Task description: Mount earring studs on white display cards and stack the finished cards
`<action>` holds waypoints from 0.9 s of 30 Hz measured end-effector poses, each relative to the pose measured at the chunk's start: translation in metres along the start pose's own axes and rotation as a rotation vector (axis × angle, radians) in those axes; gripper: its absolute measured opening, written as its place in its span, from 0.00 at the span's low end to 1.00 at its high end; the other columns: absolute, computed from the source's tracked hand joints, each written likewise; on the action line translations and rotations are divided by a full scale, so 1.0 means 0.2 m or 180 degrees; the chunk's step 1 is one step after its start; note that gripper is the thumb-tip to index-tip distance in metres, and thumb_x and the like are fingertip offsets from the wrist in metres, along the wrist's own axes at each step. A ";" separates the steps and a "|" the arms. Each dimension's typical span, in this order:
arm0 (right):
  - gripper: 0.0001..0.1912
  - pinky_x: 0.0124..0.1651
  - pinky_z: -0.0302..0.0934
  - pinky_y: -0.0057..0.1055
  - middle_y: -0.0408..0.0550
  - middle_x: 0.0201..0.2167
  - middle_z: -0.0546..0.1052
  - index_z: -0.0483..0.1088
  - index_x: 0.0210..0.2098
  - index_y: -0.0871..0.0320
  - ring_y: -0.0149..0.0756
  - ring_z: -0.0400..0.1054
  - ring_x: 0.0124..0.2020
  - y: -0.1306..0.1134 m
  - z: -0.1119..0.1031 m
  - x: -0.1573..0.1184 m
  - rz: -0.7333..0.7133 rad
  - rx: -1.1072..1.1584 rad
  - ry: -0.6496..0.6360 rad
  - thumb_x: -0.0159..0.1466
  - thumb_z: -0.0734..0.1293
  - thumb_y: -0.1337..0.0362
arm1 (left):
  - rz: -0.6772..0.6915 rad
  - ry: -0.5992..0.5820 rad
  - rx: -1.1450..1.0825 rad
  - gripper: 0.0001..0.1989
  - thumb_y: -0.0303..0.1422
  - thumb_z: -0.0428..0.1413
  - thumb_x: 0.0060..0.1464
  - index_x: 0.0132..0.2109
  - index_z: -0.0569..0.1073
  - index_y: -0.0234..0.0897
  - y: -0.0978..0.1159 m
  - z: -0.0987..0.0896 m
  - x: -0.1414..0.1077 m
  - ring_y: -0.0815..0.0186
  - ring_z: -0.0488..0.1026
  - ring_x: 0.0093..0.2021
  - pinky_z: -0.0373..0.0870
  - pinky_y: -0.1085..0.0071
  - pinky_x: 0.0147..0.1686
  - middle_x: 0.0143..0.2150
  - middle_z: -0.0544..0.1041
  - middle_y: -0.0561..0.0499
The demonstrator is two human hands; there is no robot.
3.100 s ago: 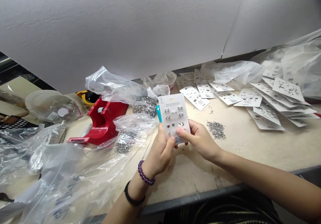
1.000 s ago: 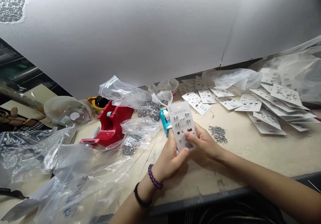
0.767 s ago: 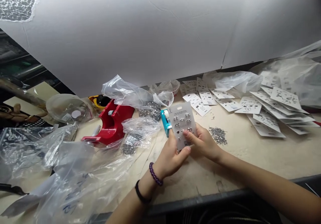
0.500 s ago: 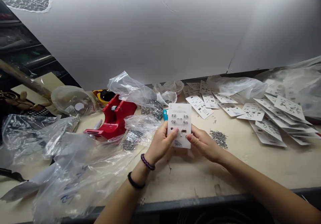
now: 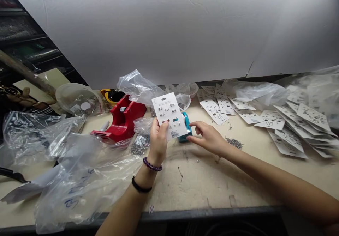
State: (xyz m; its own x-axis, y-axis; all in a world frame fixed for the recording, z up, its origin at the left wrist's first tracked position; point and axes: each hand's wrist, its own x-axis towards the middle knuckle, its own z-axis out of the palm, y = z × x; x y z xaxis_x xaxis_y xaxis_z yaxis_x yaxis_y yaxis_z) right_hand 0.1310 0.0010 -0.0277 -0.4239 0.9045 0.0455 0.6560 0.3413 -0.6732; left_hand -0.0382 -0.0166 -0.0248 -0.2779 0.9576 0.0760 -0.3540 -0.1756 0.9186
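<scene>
Above the bench (image 5: 212, 186), a white earring card (image 5: 169, 116) is held upright in the left hand (image 5: 158, 140), thumb on its face. Right hand (image 5: 209, 139) is loosely open, fingers at the blue tape dispenser (image 5: 186, 130) behind the card; contact can't be confirmed. Loose studs (image 5: 234, 142) lie just right, more cards (image 5: 288, 126) farther back.

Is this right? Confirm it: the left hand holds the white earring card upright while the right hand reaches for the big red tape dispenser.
Not quite. In the head view the left hand does hold the white earring card upright, but the right hand reaches for the small teal tape dispenser behind the card, not the big red tape dispenser farther left.
</scene>
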 end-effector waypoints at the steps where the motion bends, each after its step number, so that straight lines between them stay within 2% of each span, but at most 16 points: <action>1: 0.23 0.30 0.53 0.29 0.47 0.33 0.69 0.65 0.45 0.58 0.33 0.62 0.30 -0.01 0.00 0.01 -0.0030 -0.0082 0.0010 0.55 0.63 0.50 | 0.0019 0.0042 -0.0005 0.12 0.32 0.54 0.48 0.42 0.65 0.36 0.00 0.00 0.00 0.64 0.73 0.39 0.70 0.70 0.38 0.41 0.74 0.47; 3: 0.21 0.31 0.53 0.29 0.48 0.34 0.68 0.66 0.42 0.58 0.33 0.61 0.31 -0.03 -0.01 0.04 -0.0085 -0.0110 -0.0099 0.54 0.64 0.51 | 0.0030 0.0118 -0.0020 0.12 0.32 0.53 0.48 0.42 0.65 0.36 0.01 0.00 0.01 0.65 0.73 0.39 0.70 0.71 0.38 0.40 0.75 0.48; 6: 0.17 0.32 0.52 0.29 0.45 0.30 0.66 0.68 0.37 0.59 0.32 0.59 0.30 -0.03 -0.02 0.08 -0.0035 0.0233 -0.0246 0.51 0.67 0.56 | 0.0002 0.0137 -0.0009 0.12 0.31 0.53 0.48 0.42 0.64 0.35 0.01 0.00 0.02 0.64 0.73 0.39 0.70 0.70 0.37 0.40 0.75 0.47; 11: 0.16 0.24 0.44 0.25 0.37 0.20 0.54 0.67 0.35 0.61 0.24 0.48 0.20 -0.03 0.01 0.09 0.0728 0.1767 -0.0423 0.50 0.67 0.58 | 0.0040 -0.0001 0.0152 0.12 0.32 0.53 0.49 0.42 0.63 0.35 0.00 -0.01 0.02 0.64 0.73 0.38 0.70 0.69 0.36 0.39 0.74 0.47; 14: 0.18 0.21 0.41 0.24 0.36 0.20 0.55 0.66 0.36 0.61 0.22 0.47 0.19 -0.02 0.05 0.07 0.1020 0.2420 -0.0472 0.49 0.67 0.57 | 0.0161 -0.0090 0.0243 0.10 0.33 0.51 0.51 0.41 0.63 0.35 -0.02 -0.01 0.01 0.64 0.73 0.38 0.70 0.70 0.35 0.39 0.74 0.48; 17: 0.17 0.21 0.42 0.24 0.36 0.19 0.54 0.67 0.34 0.61 0.23 0.47 0.20 -0.02 0.10 0.05 0.0900 0.2333 0.0026 0.49 0.67 0.57 | 0.0175 -0.0116 0.0310 0.08 0.33 0.50 0.52 0.40 0.63 0.35 -0.02 -0.01 0.00 0.65 0.72 0.38 0.70 0.71 0.35 0.38 0.74 0.49; 21: 0.11 0.24 0.47 0.26 0.38 0.19 0.55 0.69 0.32 0.60 0.25 0.49 0.21 -0.04 0.16 0.02 0.0502 0.1634 0.0784 0.52 0.65 0.59 | 0.0087 -0.0119 0.0313 0.08 0.33 0.49 0.52 0.39 0.62 0.36 -0.02 -0.01 0.01 0.65 0.73 0.37 0.70 0.70 0.36 0.38 0.74 0.48; 23: 0.11 0.24 0.49 0.26 0.39 0.20 0.57 0.70 0.32 0.59 0.26 0.51 0.22 -0.05 0.17 0.01 0.0464 0.1502 0.0899 0.53 0.65 0.59 | 0.0084 -0.0101 0.0287 0.09 0.33 0.49 0.52 0.40 0.62 0.36 -0.01 -0.01 0.01 0.64 0.72 0.38 0.70 0.69 0.36 0.38 0.74 0.48; 27: 0.12 0.24 0.49 0.26 0.39 0.19 0.55 0.69 0.31 0.59 0.26 0.50 0.21 -0.05 0.18 0.00 0.0556 0.1681 0.0871 0.53 0.65 0.57 | 0.0162 -0.0043 0.0246 0.09 0.32 0.49 0.52 0.42 0.63 0.37 0.01 -0.02 0.02 0.64 0.72 0.40 0.69 0.70 0.37 0.39 0.74 0.49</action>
State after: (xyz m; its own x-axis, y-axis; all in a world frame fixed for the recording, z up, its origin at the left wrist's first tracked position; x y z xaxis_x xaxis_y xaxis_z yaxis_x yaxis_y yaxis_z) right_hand 0.1031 -0.0119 -0.0479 -0.1167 0.9923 0.0421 0.2739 0.0729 -0.9590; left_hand -0.0433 -0.0140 -0.0247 -0.2817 0.9509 0.1281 -0.2696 -0.2066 0.9406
